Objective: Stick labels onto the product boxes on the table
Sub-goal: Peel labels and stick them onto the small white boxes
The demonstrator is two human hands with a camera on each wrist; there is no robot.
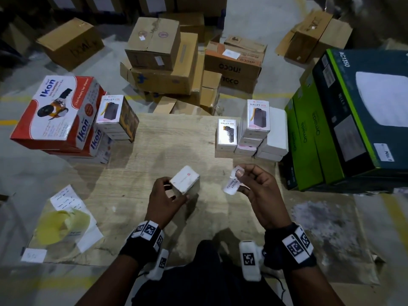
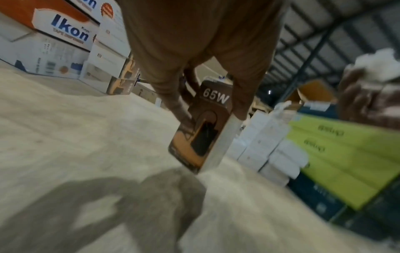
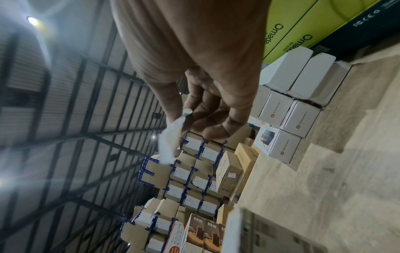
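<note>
My left hand grips a small white product box just above the wooden table, tilted with a corner pointing up. The left wrist view shows that box's brown side printed "65W" between my fingers. To the right of it, my right hand pinches a small white printed label between thumb and forefinger, apart from the box. In the right wrist view the label hangs from my fingertips. Stacks of matching white boxes stand at the table's far right and far left.
Red and white Ikon boxes are stacked at the left. Large green and dark boxes stand at the right. Yellow backing paper and white sheets lie at the near left of the table. Brown cartons are piled on the floor beyond.
</note>
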